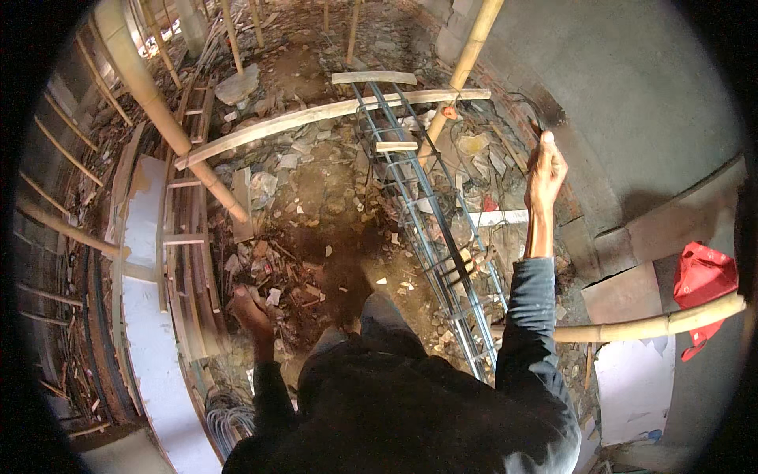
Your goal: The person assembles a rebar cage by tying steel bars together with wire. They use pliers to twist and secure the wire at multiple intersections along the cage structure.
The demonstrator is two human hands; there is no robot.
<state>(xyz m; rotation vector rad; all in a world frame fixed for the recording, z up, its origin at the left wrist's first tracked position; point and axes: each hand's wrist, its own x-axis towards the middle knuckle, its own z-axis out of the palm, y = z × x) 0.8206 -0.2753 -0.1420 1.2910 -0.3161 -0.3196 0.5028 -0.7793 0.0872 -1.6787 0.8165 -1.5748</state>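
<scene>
Head view: the right hand [546, 170] is raised with its grip curled together into a fist, closed on a thin dark strand [540, 120] that rises from its fingertips and curves away to the left. The left hand [253, 312] hangs low and blurred above the rubble floor [312, 186]; whether its grip is apart or together I cannot tell. Between the hands, nearer the right, a long steel bar cage [447, 241] slants away from the person, with a short wooden strip [375, 77] across its far end and a longer plank [316, 113] just below that. Further out, a white board [162, 379] and a grey cable coil [229, 419] lie at left, and a red bag [704, 275] hangs by a bamboo pole [647, 320] at right
</scene>
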